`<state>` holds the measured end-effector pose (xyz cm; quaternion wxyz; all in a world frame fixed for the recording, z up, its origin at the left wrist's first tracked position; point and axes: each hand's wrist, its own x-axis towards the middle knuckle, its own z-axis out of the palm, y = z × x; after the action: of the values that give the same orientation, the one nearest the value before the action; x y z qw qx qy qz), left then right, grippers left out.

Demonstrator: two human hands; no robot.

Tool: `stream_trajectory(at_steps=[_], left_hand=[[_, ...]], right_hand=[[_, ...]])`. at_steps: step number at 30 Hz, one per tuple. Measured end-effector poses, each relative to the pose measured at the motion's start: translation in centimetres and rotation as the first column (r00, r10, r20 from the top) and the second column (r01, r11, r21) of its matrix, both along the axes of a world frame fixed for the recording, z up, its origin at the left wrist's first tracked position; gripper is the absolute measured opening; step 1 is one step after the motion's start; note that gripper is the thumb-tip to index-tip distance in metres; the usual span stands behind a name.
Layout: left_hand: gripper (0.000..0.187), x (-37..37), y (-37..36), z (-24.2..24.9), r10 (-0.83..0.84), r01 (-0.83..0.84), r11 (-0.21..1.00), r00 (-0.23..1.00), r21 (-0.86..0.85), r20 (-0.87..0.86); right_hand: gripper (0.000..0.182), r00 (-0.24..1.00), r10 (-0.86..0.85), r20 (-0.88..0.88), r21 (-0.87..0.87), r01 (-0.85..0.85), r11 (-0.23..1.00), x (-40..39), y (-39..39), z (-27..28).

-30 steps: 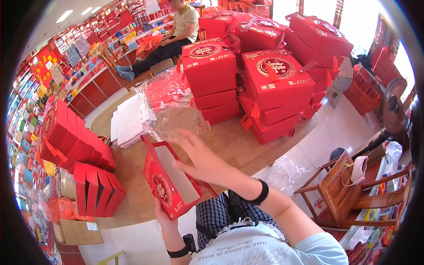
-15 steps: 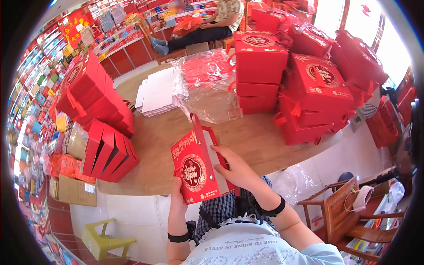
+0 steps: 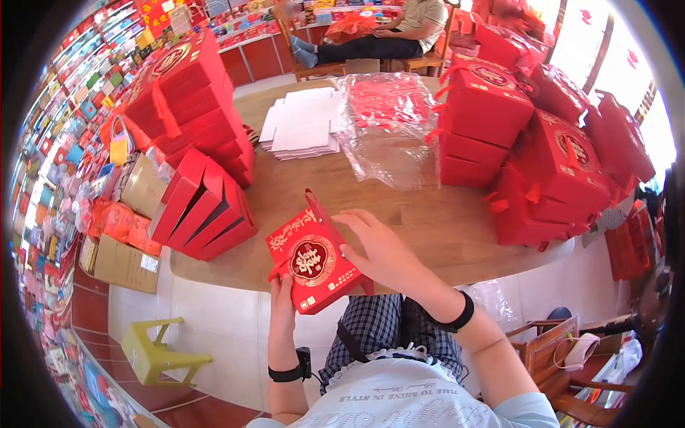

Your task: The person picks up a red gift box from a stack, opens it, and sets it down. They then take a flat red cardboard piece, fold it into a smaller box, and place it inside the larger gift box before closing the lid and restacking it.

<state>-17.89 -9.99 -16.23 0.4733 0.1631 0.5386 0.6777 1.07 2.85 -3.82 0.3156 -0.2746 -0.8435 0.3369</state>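
A red gift box [image 3: 312, 267] with a gold round emblem and gold lettering is held over the near edge of the table, its printed face tilted up towards me. A red strap [image 3: 314, 202] sticks up from its far end. My left hand [image 3: 282, 299] grips the lower left side, thumb on the front. My right hand [image 3: 374, 250] lies along the right edge, thumb against the box and fingers bent over its far right side. The right fingertips are partly beyond the edge, and the box's inside is hidden.
Red boxes stand stacked on the left [image 3: 193, 93] and right [image 3: 485, 100] of the wooden table [image 3: 378, 214]. Flat white card pieces [image 3: 303, 121] and a clear plastic bag with red contents [image 3: 389, 100] lie behind. A seated person [image 3: 414, 28] is beyond; a green stool [image 3: 153, 349] stands left.
The box has turned so its printed face shows more and its open side is out of sight. My right hand has come out from that opening to the edge. The view has shifted left.
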Motion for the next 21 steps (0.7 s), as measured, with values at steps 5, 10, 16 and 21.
stream_trajectory(at_steps=[5,10,16,21], left_hand=[[0.043,-1.1,-1.7,0.9,0.080,-0.082,0.997,0.989,-0.013,-0.123],[0.039,-2.5,-1.5,-0.3,0.096,-0.125,0.989,0.943,-0.072,-0.318],[0.040,-1.8,-0.5,0.4,0.053,-0.046,0.999,0.887,0.027,-0.458],[0.040,-1.7,-0.9,0.5,0.068,-0.024,0.994,0.889,0.103,-0.452]], right_hand=[[0.039,0.989,0.132,0.059,0.086,-0.137,0.987,-6.4,0.5,0.5],[0.049,0.974,0.144,0.175,0.165,-0.173,0.971,-13.0,1.6,1.7],[0.058,0.993,0.111,0.048,0.441,-0.121,0.890,-19.8,1.4,4.8],[0.042,0.996,0.085,-0.013,0.750,-0.047,0.660,-24.6,1.0,5.2]])
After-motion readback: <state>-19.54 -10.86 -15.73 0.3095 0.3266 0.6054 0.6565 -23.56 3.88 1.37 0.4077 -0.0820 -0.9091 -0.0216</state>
